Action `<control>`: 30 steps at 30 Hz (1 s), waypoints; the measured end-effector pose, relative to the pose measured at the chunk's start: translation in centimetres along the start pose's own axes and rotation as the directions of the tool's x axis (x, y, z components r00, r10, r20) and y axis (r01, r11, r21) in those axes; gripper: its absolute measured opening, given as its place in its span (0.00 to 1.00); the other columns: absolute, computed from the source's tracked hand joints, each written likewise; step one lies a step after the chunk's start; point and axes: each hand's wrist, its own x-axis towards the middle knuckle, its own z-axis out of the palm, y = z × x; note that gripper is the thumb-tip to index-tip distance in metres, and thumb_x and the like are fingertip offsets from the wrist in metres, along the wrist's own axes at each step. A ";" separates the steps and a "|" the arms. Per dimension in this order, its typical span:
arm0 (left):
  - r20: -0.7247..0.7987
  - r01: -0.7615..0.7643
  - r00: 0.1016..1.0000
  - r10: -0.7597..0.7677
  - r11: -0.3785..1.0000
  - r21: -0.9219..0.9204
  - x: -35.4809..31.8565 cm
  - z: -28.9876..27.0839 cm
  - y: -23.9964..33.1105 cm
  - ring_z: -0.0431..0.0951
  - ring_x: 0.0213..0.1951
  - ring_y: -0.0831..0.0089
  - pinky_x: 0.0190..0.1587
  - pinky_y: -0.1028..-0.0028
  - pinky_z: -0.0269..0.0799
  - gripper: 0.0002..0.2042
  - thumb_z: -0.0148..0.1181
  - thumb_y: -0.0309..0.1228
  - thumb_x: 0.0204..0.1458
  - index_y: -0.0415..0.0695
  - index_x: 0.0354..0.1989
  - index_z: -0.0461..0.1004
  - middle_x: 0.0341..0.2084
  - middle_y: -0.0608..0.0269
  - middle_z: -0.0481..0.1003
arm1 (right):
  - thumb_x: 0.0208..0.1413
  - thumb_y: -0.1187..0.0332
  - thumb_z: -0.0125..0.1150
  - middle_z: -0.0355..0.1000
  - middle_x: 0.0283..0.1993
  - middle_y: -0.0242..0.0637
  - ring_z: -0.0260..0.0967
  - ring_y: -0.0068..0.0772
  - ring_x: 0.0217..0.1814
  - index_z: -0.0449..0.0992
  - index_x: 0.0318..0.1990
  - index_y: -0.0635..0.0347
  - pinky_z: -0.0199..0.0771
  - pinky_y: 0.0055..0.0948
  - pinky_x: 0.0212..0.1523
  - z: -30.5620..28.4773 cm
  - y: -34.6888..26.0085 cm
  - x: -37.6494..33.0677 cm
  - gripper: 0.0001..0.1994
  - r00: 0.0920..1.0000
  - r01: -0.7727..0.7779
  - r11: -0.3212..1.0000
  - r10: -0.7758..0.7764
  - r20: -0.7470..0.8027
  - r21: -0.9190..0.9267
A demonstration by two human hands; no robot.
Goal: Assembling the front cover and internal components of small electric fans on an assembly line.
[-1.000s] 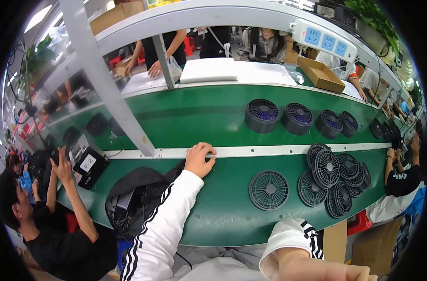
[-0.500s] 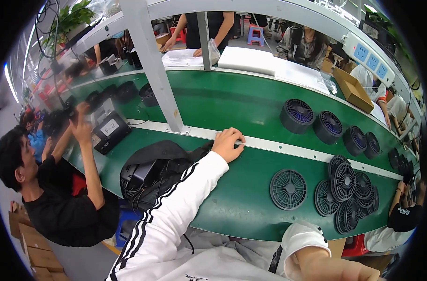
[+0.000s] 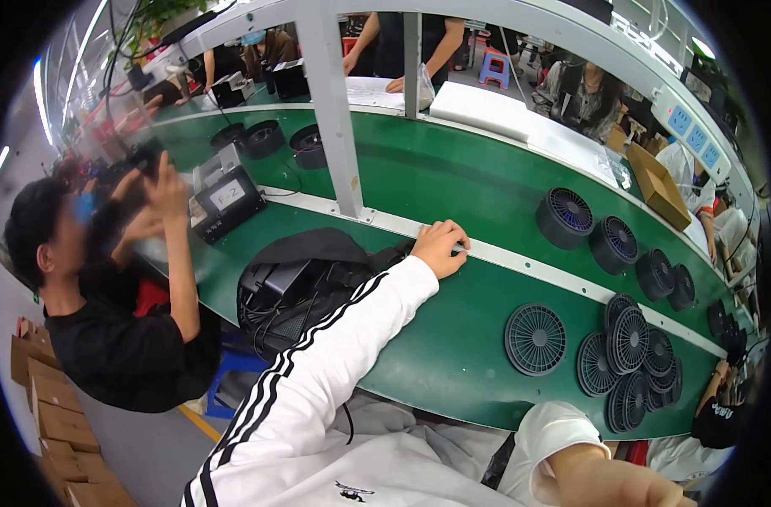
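My left hand (image 3: 440,248) rests on the pale metal rail (image 3: 504,258) along the green bench, its fingers loosely bent over the rail and nothing seen in them. Low at the right, my right hand (image 3: 614,483) is cut off by the frame's lower edge, so its fingers are mostly hidden. A round dark grey fan grille (image 3: 535,340) lies flat on the near green surface, right of my left hand. Farther right is a heap of similar grilles (image 3: 629,338). Beyond the rail, several round fan units (image 3: 568,217) stand in a row on the green belt.
A black bag (image 3: 288,275) with cables and an adapter lies beside my left forearm. A metal post (image 3: 335,127) rises from the rail. Near a labelled black box (image 3: 227,198), a co-worker in black (image 3: 119,321) raises their hands. An open carton (image 3: 658,186) sits far right.
The view has turned slightly left, so the bench things appear farther right. My left hand stays on the rail. The co-worker's hands have shifted a little.
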 end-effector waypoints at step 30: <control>-0.171 0.209 0.978 -0.120 0.592 0.778 5.3 -21.3 -23.3 0.76 0.64 0.46 0.64 0.54 0.73 0.27 0.69 0.45 0.54 0.49 0.61 0.79 0.65 0.50 0.75 | 0.53 0.57 0.77 0.58 0.77 0.59 0.55 0.68 0.76 0.69 0.69 0.64 0.57 0.58 0.76 -9.6 -7.2 -23.3 0.38 0.399 -0.209 -0.539 0.715 -0.574 -0.816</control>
